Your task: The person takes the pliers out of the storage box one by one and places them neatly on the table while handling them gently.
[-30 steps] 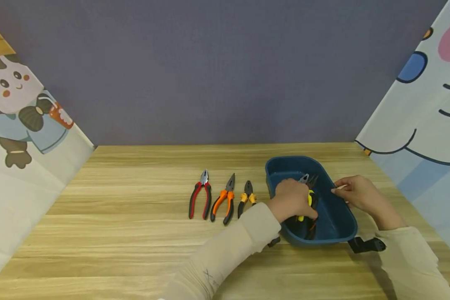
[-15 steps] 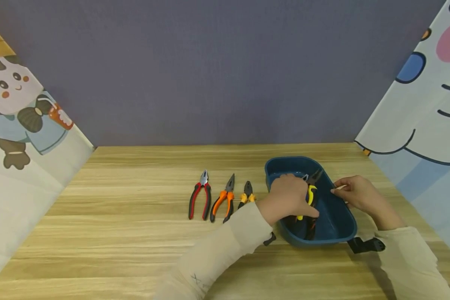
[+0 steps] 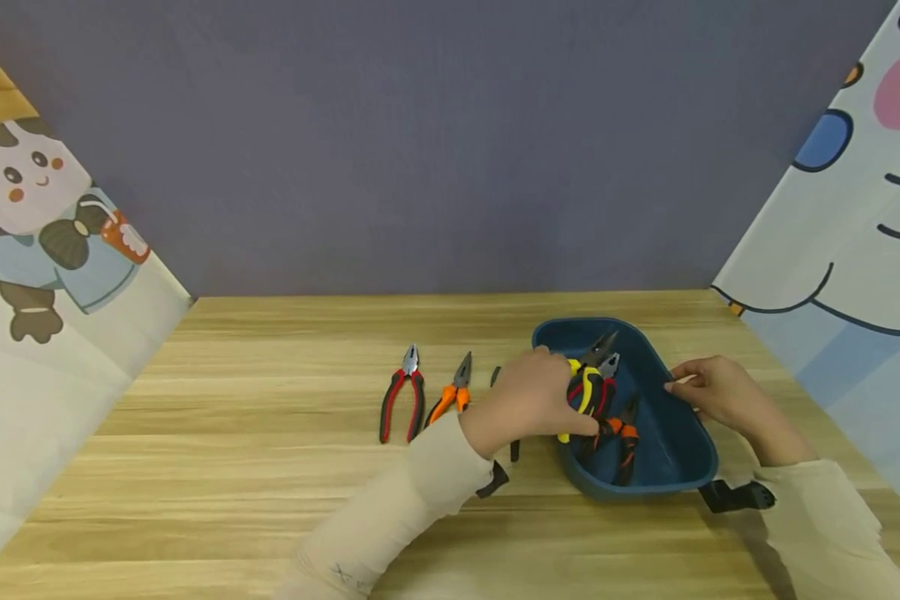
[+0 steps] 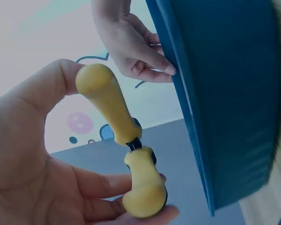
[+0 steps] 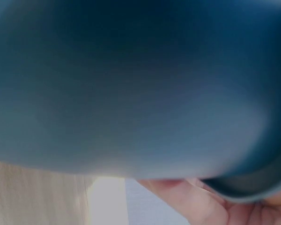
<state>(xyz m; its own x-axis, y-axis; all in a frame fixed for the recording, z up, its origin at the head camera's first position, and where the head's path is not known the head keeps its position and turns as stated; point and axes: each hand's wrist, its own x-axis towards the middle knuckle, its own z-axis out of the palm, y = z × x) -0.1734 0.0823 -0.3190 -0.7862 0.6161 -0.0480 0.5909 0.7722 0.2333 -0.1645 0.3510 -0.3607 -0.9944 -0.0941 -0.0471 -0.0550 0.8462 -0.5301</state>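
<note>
My left hand [image 3: 532, 392] holds a pair of yellow-handled pliers [image 3: 589, 390] over the left side of a dark blue bin [image 3: 671, 450]. In the left wrist view the yellow handle ends [image 4: 145, 197] sit between thumb and fingers, outside the bin wall [image 4: 225, 108]. My right hand [image 3: 720, 396] pinches the bin's right rim. Inside lie red-and-black pliers [image 3: 609, 367] with a silver head and orange-and-black pliers [image 3: 628, 446]. The held pliers partly cover the red pair.
On the wooden table [image 3: 232, 467], left of the bin, lie red-and-black pliers [image 3: 403, 396] and orange-handled pliers [image 3: 450, 396], the latter partly behind my left sleeve. Another pair of pliers [image 3: 515, 450] is mostly hidden by my left hand. A grey wall [image 3: 450, 167] stands behind.
My left hand has moved left and drawn the yellow-handled pliers toward the bin's left rim, uncovering the red and orange pliers inside. My right hand has stayed at the rim.
</note>
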